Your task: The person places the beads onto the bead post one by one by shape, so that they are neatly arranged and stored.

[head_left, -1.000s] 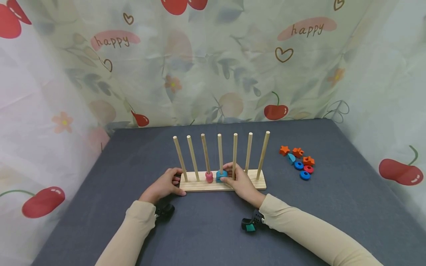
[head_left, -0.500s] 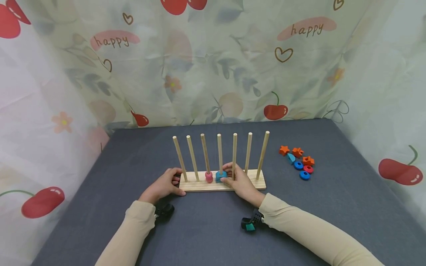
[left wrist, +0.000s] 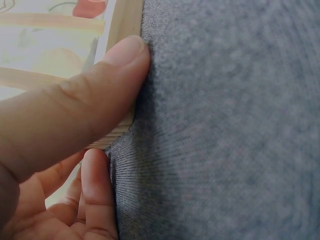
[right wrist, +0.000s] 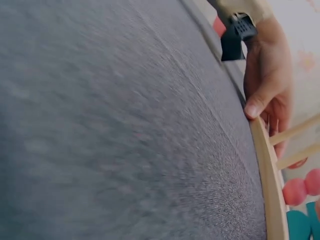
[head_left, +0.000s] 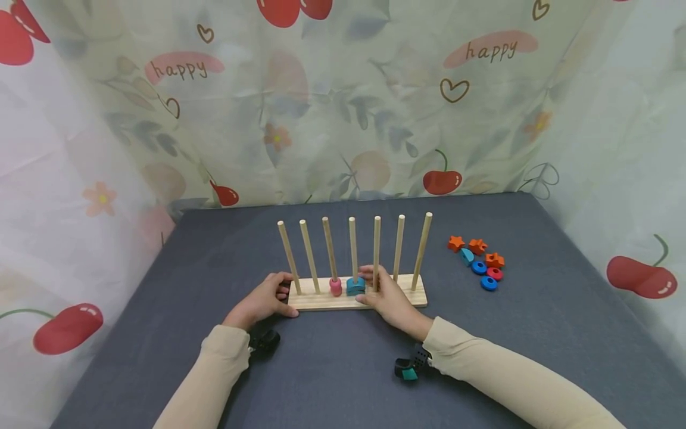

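Observation:
A wooden peg board [head_left: 321, 302] with several upright pegs lies across the middle of the table in the head view. My left hand [head_left: 261, 301] grips its left end; in the left wrist view the thumb [left wrist: 80, 100] lies along the board's edge and the other fingers are at its end. Pink beads [head_left: 335, 288] sit low on the third peg from the left. Blue stacked pieces [head_left: 355, 287] sit at the foot of the middle peg. Just right of them is my right hand [head_left: 395, 304], its thumb and fingers spread apart, with nothing visible between them.
Loose pieces lie right of the board: orange star-like shapes [head_left: 456, 243], a light-blue half-round piece [head_left: 467, 257], dark-blue rings [head_left: 489, 283] and a red ring [head_left: 495, 274]. A printed curtain [head_left: 321, 119] hangs behind the grey tabletop [head_left: 332, 375].
My right hand has let go of the blue piece, its thumb lowering toward the board's front edge and the wrist shifting slightly right. The left hand keeps its place.

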Available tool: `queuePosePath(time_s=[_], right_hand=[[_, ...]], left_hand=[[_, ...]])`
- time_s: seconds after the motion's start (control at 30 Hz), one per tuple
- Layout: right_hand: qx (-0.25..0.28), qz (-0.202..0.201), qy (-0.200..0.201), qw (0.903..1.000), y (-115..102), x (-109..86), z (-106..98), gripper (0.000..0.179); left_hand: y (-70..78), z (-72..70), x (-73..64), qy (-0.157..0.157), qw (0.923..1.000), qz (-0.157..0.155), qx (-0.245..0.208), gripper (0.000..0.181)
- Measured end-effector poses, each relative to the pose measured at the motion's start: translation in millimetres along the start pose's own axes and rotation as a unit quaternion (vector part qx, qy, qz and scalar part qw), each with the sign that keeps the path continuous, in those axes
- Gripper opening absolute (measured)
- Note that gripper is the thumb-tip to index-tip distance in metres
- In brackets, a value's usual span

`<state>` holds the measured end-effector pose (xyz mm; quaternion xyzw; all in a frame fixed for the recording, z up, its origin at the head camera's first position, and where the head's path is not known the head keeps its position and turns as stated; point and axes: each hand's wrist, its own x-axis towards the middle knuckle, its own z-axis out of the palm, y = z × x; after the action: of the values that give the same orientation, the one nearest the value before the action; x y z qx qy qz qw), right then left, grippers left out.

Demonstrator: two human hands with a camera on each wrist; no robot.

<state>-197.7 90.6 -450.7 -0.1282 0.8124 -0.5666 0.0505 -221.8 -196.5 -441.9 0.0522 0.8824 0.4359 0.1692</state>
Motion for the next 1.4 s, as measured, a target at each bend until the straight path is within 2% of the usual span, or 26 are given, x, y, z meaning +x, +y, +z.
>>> queuePosePath(time_s=[0.17, 0.3, 0.4, 0.53, 0.67, 0.8, 0.97, 1.07, 1.2, 1.4], right_hand=[[-0.062, 0.02, -0.036, 0.9972, -8.4, -16.7, -9.1, 0.086], [-0.085, 0.039, -0.068, 0.9934, -17.3, -30.6, -22.2, 0.098], [-0.09, 0.036, -0.097, 0.9906, -23.9, -41.1, -37.0, 0.096], [-0.107, 0.036, -0.125, 0.9857, -33.7, -54.6, -65.4, 0.085], [-0.125, 0.034, -0.13, 0.983, -43.6, -66.0, -99.7, 0.071], [-0.138, 0.024, -0.095, 0.9855, -50.9, -73.5, -133.2, 0.054], [-0.152, 0.02, -0.012, 0.9882, -53.8, -72.6, -166.2, 0.045], [-0.162, 0.03, 0.032, 0.9859, -48.9, -66.2, -177.8, 0.048], [-0.173, 0.062, 0.076, 0.98, -35.4, -53.4, -187.0, 0.058], [-0.177, 0.107, 0.102, 0.973, -4.3, -32.7, -197.1, 0.066]], left_hand=[[0.7, -0.2, -0.7, -0.002, 1.0, 0.0, -0.005, 0.081], [0.9, -0.6, -0.8, -0.006, 1.0, 0.0, -0.007, 0.081], [1.1, -0.4, -0.4, -0.007, 0.9999, 0.0, -0.008, 0.081], [1.3, 0.0, -0.1, -0.008, 0.9999, 0.001, -0.007, 0.081], [1.9, -0.1, -0.4, -0.01, 0.9999, -0.001, -0.006, 0.08], [2.4, -0.5, -1.1, -0.01, 0.9999, -0.004, -0.005, 0.08], [1.8, -1.4, -0.9, -0.011, 0.9999, 0.0, -0.006, 0.081], [0.8, -1.3, -0.6, -0.009, 0.9999, 0.001, -0.007, 0.081], [-0.6, -1.1, 0.1, -0.008, 0.9999, 0.001, -0.008, 0.08], [-0.2, -1.2, 0.2, -0.007, 0.9999, 0.006, -0.007, 0.081]])
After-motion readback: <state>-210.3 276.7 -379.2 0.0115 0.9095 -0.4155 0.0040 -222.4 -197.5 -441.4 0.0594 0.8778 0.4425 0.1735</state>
